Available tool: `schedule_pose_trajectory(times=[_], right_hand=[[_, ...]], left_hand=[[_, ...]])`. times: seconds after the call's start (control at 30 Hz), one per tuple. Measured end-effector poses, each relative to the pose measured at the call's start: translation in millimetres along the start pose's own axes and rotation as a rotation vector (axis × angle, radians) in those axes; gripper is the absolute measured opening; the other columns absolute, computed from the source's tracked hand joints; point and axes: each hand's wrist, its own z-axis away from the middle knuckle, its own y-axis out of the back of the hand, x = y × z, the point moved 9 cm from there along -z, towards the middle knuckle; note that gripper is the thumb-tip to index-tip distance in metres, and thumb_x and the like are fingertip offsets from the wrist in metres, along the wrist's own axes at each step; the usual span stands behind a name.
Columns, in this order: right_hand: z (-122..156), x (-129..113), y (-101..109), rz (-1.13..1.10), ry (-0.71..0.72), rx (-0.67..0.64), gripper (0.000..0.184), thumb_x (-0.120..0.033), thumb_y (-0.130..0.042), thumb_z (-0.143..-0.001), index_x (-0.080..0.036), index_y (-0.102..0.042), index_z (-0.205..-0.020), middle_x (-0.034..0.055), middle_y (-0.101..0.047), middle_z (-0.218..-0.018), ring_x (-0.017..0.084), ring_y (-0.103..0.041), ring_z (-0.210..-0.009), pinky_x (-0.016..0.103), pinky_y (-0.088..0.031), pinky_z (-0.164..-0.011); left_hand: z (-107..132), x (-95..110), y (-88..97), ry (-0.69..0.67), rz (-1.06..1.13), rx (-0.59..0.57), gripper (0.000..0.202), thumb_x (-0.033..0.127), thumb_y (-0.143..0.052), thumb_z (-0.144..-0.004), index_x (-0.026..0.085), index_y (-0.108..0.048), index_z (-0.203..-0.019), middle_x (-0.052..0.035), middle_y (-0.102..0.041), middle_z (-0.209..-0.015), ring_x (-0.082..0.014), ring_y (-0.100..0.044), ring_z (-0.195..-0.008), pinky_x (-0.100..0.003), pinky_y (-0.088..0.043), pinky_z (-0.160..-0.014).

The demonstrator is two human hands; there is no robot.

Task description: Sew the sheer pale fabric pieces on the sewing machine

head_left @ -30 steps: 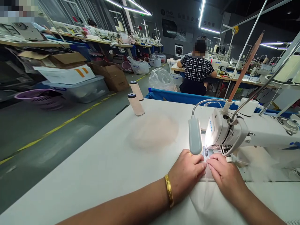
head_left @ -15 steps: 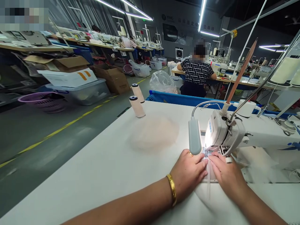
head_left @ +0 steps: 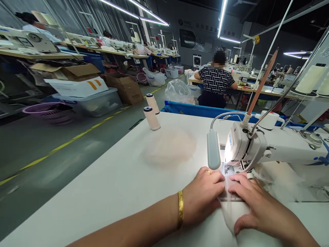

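Note:
A white sewing machine [head_left: 236,141] stands at the right, its lit needle area just ahead of both hands. A thin strip of sheer pale fabric [head_left: 228,209] runs from under the presser foot toward me. My left hand [head_left: 202,192], wearing a gold bangle and a ring, is closed at the strip's left side with its fingers bent on the fabric edge. To the right of the strip, my right hand [head_left: 259,206] is open, thumb spread away from the fingers, fingertips at the machine bed. More sheer fabric [head_left: 280,175] lies bunched behind my right hand.
A pile of sheer beige fabric [head_left: 171,145] lies on the white table [head_left: 113,192]. Two thread cones [head_left: 152,119] stand at its far edge. A grey lamp [head_left: 214,151] hangs beside the machine head. A person [head_left: 217,79] sits at a machine ahead.
My right hand has drawn back toward me and its thumb has spread from the fingers. My left hand has shifted slightly left and back, away from the needle.

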Motion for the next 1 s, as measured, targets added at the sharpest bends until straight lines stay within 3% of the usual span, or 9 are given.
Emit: schedule_pose_trajectory(times=[0.03, 0.07, 0.13, 0.23, 0.33, 0.43, 0.53, 0.8, 1.0], right_hand=[[0, -1, 0, -0.031, 0.007, -0.012, 0.018, -0.035, -0.072, -0.094, -0.029, -0.068, -0.11, 0.0062, -0.065, -0.137, 0.032, -0.058, -0.128, 0.046, -0.054, -0.102], [-2, -1, 1, -0.055, 0.007, -0.004, 0.006, -0.027, -0.063, -0.098, -0.027, -0.068, -0.102, 0.0062, -0.068, -0.129, 0.029, -0.062, -0.121, 0.044, -0.055, -0.098], [-7, 2, 7, -0.102, -0.024, 0.087, 0.022, -0.019, -0.047, -0.103, -0.024, -0.066, -0.094, 0.0067, -0.073, -0.111, 0.026, -0.067, -0.104, 0.041, -0.057, -0.09], [-8, 15, 18, -0.201, -0.149, 0.327, 0.028, -0.032, -0.042, -0.107, -0.023, -0.068, -0.103, 0.007, -0.075, -0.1, 0.025, -0.071, -0.092, 0.036, -0.059, -0.08], [-5, 23, 18, -0.307, -0.216, 0.478, 0.031, -0.042, -0.045, -0.107, -0.022, -0.07, -0.108, 0.0063, -0.077, -0.097, 0.025, -0.075, -0.089, 0.031, -0.06, -0.072], [-2, 24, 18, -0.359, -0.223, 0.579, 0.033, -0.046, -0.049, -0.107, -0.022, -0.071, -0.103, 0.0057, -0.078, -0.092, 0.024, -0.076, -0.085, 0.028, -0.059, -0.066], [2, 24, 19, -0.371, -0.264, 0.671, 0.035, -0.05, -0.051, -0.107, -0.022, -0.07, -0.097, 0.005, -0.077, -0.086, 0.022, -0.073, -0.076, 0.026, -0.054, -0.058], [7, 19, 24, -0.386, -0.244, 0.758, 0.034, -0.048, -0.053, -0.107, -0.022, -0.065, -0.089, -0.0022, -0.063, -0.067, 0.015, -0.059, -0.059, 0.024, -0.048, -0.056], [5, 17, 26, -0.394, -0.235, 0.729, 0.037, -0.05, -0.051, -0.107, -0.022, -0.062, -0.086, -0.0032, -0.06, -0.063, 0.014, -0.057, -0.055, 0.024, -0.046, -0.052]], left_hand=[[-2, -1, 0.2, 0.006, 0.028, 0.031, 0.008, 0.019, -0.061, -0.091, 0.02, -0.057, -0.086, -0.0055, -0.068, -0.1, -0.0232, -0.062, -0.092, -0.037, -0.045, -0.086], [-4, -1, 0.6, 0.015, 0.06, 0.065, 0.013, 0.011, -0.053, -0.092, 0.02, -0.053, -0.083, -0.004, -0.066, -0.091, -0.0204, -0.06, -0.085, -0.034, -0.045, -0.082], [-10, -4, 2.3, 0.047, 0.125, 0.139, 0.018, 0.008, -0.043, -0.092, 0.021, -0.046, -0.081, -0.0025, -0.06, -0.08, -0.0186, -0.053, -0.073, -0.031, -0.043, -0.072], [-18, -15, 3.3, 0.165, 0.199, 0.22, 0.014, 0.01, -0.04, -0.09, 0.022, -0.04, -0.084, -0.0024, -0.056, -0.08, -0.019, -0.049, -0.071, -0.031, -0.041, -0.065], [-24, -25, -1.4, 0.267, 0.217, 0.227, 0.016, 0.008, -0.045, -0.08, 0.023, -0.04, -0.086, -0.0026, -0.057, -0.083, -0.0201, -0.052, -0.074, -0.031, -0.043, -0.067], [-28, -29, -7.0, 0.278, 0.185, 0.207, 0.018, 0.008, -0.047, -0.078, 0.021, -0.048, -0.091, -0.004, -0.061, -0.087, -0.0218, -0.057, -0.079, -0.032, -0.045, -0.07], [-30, -31, -10.4, 0.254, 0.149, 0.183, 0.012, 0.01, -0.048, -0.082, 0.021, -0.052, -0.083, -0.0033, -0.061, -0.08, -0.0212, -0.057, -0.076, -0.031, -0.044, -0.067], [-34, -32, -6.0, 0.265, 0.199, 0.178, 0.014, 0.007, -0.056, -0.074, 0.019, -0.055, -0.066, 0.0, -0.055, -0.07, -0.0161, -0.054, -0.066, -0.026, -0.04, -0.061], [-34, -33, -5.2, 0.279, 0.281, 0.188, 0.018, 0.014, -0.063, -0.08, 0.017, -0.059, -0.063, 0.001, -0.055, -0.07, -0.0135, -0.055, -0.066, -0.023, -0.041, -0.06]])
